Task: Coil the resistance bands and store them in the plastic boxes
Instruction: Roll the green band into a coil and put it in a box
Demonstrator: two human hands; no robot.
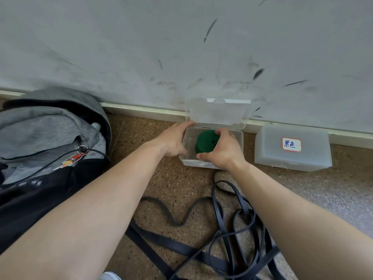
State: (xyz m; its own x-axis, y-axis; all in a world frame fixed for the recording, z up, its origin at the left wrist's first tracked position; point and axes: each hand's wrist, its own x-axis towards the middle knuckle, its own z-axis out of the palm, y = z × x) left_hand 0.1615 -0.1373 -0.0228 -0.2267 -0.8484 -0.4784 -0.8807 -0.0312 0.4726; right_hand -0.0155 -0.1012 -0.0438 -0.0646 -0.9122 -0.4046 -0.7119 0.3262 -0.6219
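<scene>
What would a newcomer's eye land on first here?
The green coiled band, gripped by the right hand inside the open clear box by the wall, with the left hand holding the box's left end. Next, loose black bands tangled on the floor.

Two plastic boxes: open box (239, 142), closed box (292, 158). One green coil (205, 141). One black band tangle (159, 242).
</scene>
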